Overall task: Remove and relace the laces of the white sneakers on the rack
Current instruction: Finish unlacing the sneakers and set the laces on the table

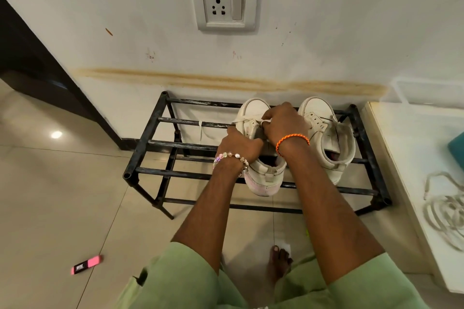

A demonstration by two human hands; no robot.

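Two white sneakers stand toe-to-wall on a black metal rack [155, 144]. The left sneaker [253, 113] carries a white lace [242, 121] across its lowest eyelets. My left hand [239, 144] grips the left side of this shoe, where the lace end runs out. My right hand [282, 124] pinches the lace over the tongue, fingers curled. The right sneaker [326, 138] has bare eyelets and no lace. A loose white lace [444, 211] lies coiled on the white surface at the right.
The rack stands against a white wall with a socket plate [224, 4]. A white counter [401, 170] sits right of the rack, with a teal object [457, 148] at its edge. A pink marker [86, 264] lies on the tiled floor. My bare foot [278, 262] is below the rack.
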